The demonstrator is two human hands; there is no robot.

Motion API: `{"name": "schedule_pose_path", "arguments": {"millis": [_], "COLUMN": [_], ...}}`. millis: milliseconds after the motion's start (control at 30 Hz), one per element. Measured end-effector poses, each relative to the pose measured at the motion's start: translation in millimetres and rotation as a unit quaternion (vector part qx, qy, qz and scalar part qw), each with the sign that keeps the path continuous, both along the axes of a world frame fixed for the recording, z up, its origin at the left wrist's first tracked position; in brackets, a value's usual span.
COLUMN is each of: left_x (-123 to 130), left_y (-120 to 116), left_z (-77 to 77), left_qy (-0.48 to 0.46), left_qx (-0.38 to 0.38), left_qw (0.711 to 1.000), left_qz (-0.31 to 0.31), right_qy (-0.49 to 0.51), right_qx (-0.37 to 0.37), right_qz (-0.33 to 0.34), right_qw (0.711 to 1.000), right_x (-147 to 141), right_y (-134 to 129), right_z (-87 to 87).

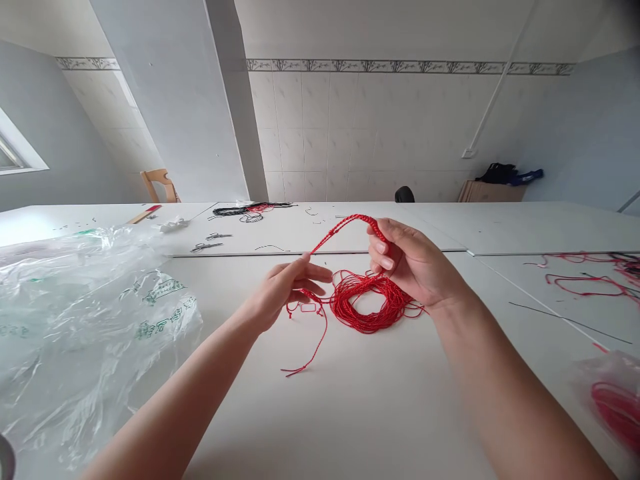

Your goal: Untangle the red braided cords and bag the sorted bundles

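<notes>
A braided red cord [353,219] arches in the air between my two hands. Its thicker braided end is pinched in my right hand [407,257], with the fingers curled round it. The thinner stretch runs down to my left hand [287,287], where thumb and forefinger close on it and the other fingers reach out to the right. Below my left hand hangs a thin red tail [323,337] with a knot near its split tip. Beneath both hands a round coil of red cord [350,317] lies on the white table [320,413], partly covered by my right hand.
Crumpled clear plastic bags [100,320] spread over the table's left side. Two scissors [207,247] and a black cord bundle [240,211] lie farther back. At right are loose red cords [575,283], a dark strand [570,319] and a bag of red cord [617,407].
</notes>
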State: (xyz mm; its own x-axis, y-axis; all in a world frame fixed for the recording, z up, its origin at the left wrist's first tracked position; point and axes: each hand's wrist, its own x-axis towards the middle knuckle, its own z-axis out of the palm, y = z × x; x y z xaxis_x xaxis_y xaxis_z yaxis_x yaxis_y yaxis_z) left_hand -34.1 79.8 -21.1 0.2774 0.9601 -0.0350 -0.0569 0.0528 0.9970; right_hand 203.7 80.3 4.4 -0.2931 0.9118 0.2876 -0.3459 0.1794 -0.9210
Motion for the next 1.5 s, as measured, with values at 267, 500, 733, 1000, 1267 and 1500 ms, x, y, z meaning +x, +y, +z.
{"name": "schedule_pose_path", "arguments": {"millis": [267,500,733,1000,1267,1500], "left_x": [-2,3,3,-3,-4,-1], "left_y": [2,1,9,2,3,9], "left_z": [-1.6,-23.1,-39.3,-11.1,-7.4,-18.0], "left_qy": [0.004,0.098,0.246,0.333,0.316,0.236], "left_qx": [0.112,0.092,0.089,0.075,0.062,0.04], "left_qw": [0.991,0.976,0.954,0.934,0.933,0.965], "left_qz": [0.078,-0.169,-0.146,-0.103,-0.162,-0.105], "right_qy": [-0.024,0.007,0.057,0.078,0.124,0.152], "right_qx": [0.016,0.001,0.001,-0.003,-0.008,-0.026], "right_qz": [0.005,-0.016,-0.063,-0.064,-0.061,-0.056], "right_qw": [1.0,1.0,0.996,0.995,0.99,0.986], "right_x": [-3,1,0,-7,-8,-6], "right_y": [-6,-8,-1,-1,-2,1], "right_z": [3.0,9.0,6.6,4.3,4.6,4.8]}}
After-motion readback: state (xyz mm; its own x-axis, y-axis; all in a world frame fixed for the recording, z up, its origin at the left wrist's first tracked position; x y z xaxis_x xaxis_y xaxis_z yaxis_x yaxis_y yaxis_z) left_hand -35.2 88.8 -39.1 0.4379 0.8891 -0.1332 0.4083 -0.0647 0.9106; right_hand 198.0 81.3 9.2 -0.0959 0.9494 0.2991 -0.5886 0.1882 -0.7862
